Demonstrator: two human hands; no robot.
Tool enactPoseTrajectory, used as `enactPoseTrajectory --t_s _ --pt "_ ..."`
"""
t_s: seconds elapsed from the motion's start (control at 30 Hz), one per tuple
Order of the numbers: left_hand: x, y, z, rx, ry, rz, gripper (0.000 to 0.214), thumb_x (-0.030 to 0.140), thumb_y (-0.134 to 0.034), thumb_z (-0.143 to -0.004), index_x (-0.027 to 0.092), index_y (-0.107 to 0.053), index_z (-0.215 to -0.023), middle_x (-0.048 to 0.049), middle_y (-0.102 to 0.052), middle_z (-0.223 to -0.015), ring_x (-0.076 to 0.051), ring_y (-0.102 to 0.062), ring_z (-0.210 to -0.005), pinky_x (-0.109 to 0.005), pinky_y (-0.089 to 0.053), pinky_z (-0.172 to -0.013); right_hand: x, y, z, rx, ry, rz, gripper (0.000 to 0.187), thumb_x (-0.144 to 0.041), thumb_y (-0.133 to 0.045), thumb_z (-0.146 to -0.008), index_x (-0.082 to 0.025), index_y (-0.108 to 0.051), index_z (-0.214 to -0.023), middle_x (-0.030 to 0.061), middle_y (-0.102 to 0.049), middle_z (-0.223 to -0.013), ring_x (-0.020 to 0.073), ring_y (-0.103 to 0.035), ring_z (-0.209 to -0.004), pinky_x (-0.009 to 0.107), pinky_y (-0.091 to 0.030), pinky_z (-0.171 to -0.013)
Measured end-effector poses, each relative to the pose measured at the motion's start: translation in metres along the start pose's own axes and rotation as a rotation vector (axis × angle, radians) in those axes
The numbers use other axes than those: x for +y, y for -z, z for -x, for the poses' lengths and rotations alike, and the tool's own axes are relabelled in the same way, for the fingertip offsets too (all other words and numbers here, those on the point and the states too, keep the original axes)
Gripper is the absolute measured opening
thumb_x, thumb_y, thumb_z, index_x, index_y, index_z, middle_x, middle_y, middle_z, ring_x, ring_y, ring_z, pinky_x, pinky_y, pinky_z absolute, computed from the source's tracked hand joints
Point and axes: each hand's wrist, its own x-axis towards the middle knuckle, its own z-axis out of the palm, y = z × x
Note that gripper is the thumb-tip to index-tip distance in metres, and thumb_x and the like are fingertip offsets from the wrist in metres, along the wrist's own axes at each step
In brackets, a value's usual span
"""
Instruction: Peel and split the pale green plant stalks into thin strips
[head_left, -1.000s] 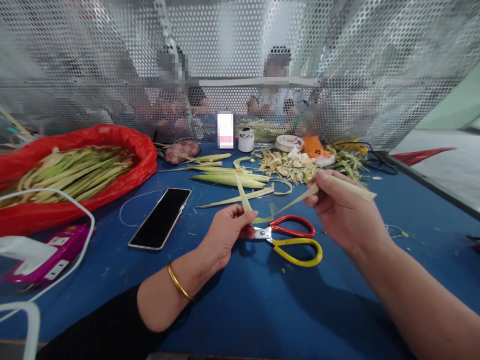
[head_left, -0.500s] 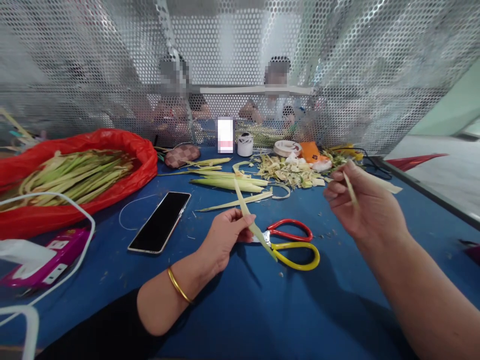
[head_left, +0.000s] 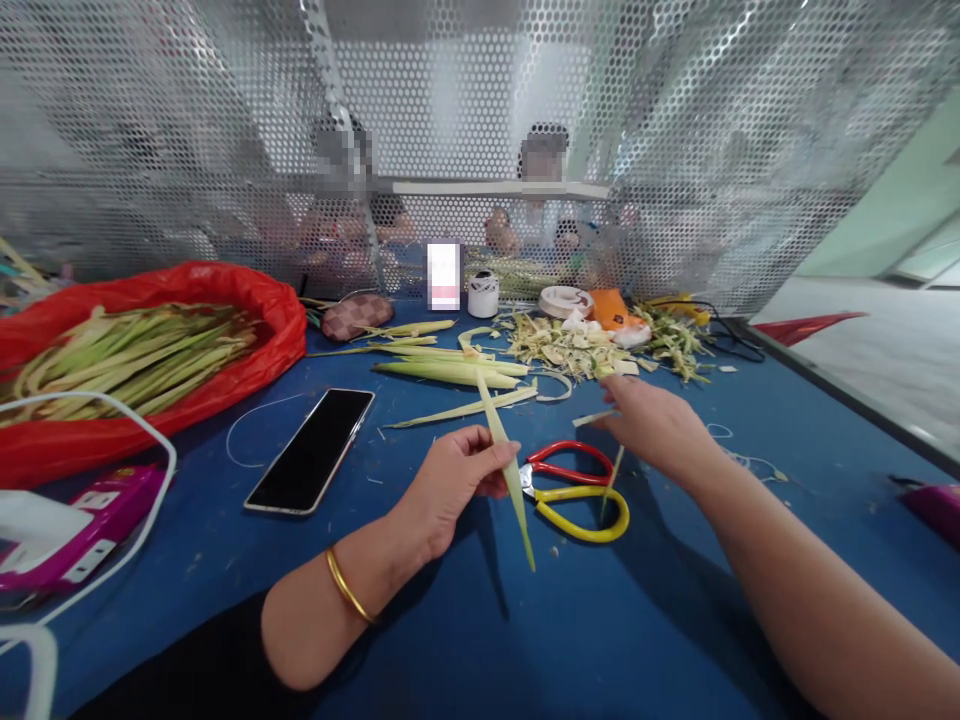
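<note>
My left hand [head_left: 450,485] pinches a pale green leaf strip [head_left: 517,505] between thumb and fingers; the strip slants down to a point above the blue table. My right hand [head_left: 652,415] reaches in near the pile of leaf scraps [head_left: 559,345], palm down, fingers partly hidden. A thin leaf sliver [head_left: 613,475] hangs from its closed fingers, and a short pale piece [head_left: 591,419] sticks out to the left. Between the hands lie scissors [head_left: 577,493] with one red and one yellow handle, their blades partly behind my left hand. Longer green leaves [head_left: 457,372] lie beyond.
At left stands a red bag [head_left: 281,330] of leaf strips, with a purple power strip [head_left: 112,520] and white cable. A phone [head_left: 311,452] lies left of my hand. A white jar [head_left: 483,297], tape roll [head_left: 564,301] and orange packet [head_left: 609,309] stand before the perforated metal screen [head_left: 465,120].
My right hand has swung left and down from the right side toward the scraps, still holding slivers. My left hand keeps its strip, which now hangs more steeply. The view has shifted slightly.
</note>
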Motion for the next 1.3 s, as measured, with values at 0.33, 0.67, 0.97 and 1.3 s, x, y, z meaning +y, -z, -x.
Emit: enactPoseTrajectory --t_s 0.33,0.67,0.97,1.3 --pt "-0.006 -0.005 0.004 -0.116 -0.109 -0.113 0.021 0.027 -0.077 -0.063 0.015 -0.06 -0.064 0.0041 -0.056 -0.058 -0.009 -0.051 -0.054 -0.02 -0.043 -0.052 -0.077 -0.006 0.039 -0.263 0.07 -1.223 0.021 -0.036 -0.067 -0.076 -0.019 -0.061 -0.064 -0.0026 -0.059 -0.061 0.0125 -0.051 -0.057 0.026 -0.039 -0.054" --pt "-0.003 -0.004 0.003 -0.083 -0.066 -0.12 0.014 0.027 -0.069 -0.072 0.014 -0.064 -0.07 -0.0026 -0.066 -0.064 -0.012 -0.06 -0.06 -0.023 -0.049 -0.061 -0.078 -0.011 0.04 -0.22 -0.118 -1.399 0.026 -0.036 -0.075 -0.068 -0.019 -0.058 -0.06 -0.0053 -0.052 -0.051 0.0098 -0.045 -0.05 0.024 -0.035 -0.049" --pt "-0.003 -0.001 0.002 -0.099 0.046 0.117 0.021 0.031 -0.073 -0.071 0.015 -0.06 -0.076 -0.0021 -0.066 -0.069 -0.014 -0.065 -0.069 -0.025 -0.051 -0.068 -0.077 -0.007 0.041 -0.373 -0.087 -1.447 0.021 -0.031 -0.076 -0.067 -0.017 -0.061 -0.062 -0.0037 -0.057 -0.056 0.0087 -0.047 -0.052 0.023 -0.037 -0.053" --pt "-0.005 -0.001 0.001 -0.147 0.047 0.179 0.028 0.033 -0.077 -0.069 0.014 -0.057 -0.077 -0.0043 -0.068 -0.068 -0.017 -0.067 -0.068 -0.029 -0.052 -0.071 -0.077 -0.011 0.042 -0.425 -0.107 -1.504 0.018 -0.031 -0.075 -0.068 -0.016 -0.065 -0.068 -0.0029 -0.059 -0.06 0.0082 -0.046 -0.055 0.023 -0.038 -0.057"
